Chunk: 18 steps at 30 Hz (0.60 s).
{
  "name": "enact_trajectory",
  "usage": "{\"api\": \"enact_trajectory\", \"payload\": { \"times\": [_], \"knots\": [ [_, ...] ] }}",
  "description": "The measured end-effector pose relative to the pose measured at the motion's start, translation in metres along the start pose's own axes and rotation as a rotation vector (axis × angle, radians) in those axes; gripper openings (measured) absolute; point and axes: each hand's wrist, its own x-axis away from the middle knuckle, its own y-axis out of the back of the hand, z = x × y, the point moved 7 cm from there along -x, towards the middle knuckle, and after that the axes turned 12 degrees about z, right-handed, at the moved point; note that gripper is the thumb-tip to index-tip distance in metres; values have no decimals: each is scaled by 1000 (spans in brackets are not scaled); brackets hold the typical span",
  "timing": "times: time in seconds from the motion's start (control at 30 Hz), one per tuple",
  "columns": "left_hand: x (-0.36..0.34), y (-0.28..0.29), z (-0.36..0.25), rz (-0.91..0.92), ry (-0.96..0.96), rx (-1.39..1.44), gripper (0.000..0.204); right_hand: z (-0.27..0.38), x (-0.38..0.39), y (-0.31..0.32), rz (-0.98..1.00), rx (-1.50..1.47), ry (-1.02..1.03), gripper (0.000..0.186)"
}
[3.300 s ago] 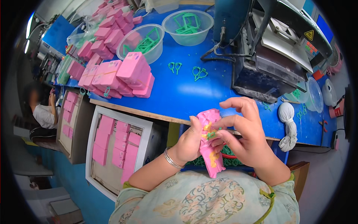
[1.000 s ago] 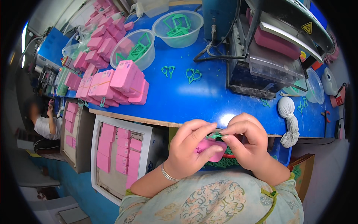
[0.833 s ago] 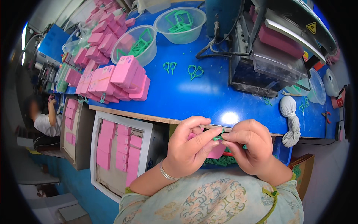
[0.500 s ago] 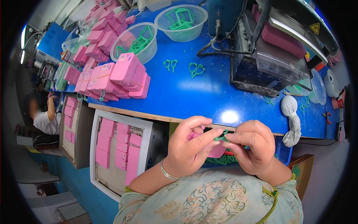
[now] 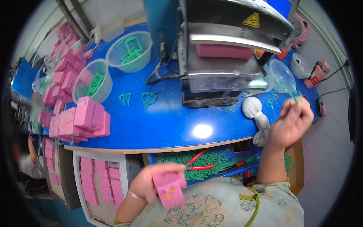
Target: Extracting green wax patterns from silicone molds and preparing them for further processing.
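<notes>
My left hand (image 5: 145,184), low in front of my body, grips a pink rubbery block (image 5: 171,195) with yellowish marks on its face. Out to the right, my raised right hand (image 5: 291,123) pinches a small green wax-like piece (image 5: 295,96) between thumb and fingers, blurred by motion. Behind that piece is a clear plastic bowl (image 5: 283,77). Between my arms, an open blue drawer holds a heap of small green pieces (image 5: 202,174), with red-handled pliers (image 5: 202,167) lying on top.
Pink blocks (image 5: 85,115) are stacked at the left, beside two clear bowls (image 5: 130,66) of green frames. A machine (image 5: 223,72) with a pink block inside stands at the back. A tied white cloth bundle (image 5: 257,113) lies near the blue table's (image 5: 162,125) edge.
My hands have parted: the left moved down and left with the pink block, the right went out to the right with the green piece. The view has shifted rightward.
</notes>
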Motion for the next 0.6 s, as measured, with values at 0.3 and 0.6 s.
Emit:
{"api": "enact_trajectory", "payload": {
  "times": [0.3, 0.6],
  "knots": [
    [-10, -37, -8, 476, 165, -705, 62, -82, -24, 8, 282, 521, -466, 10],
    [-20, -18, -26, -131, -98, -524, 49, 74, 35, -91, 1058, -584, 50, 23]
  ]
}}
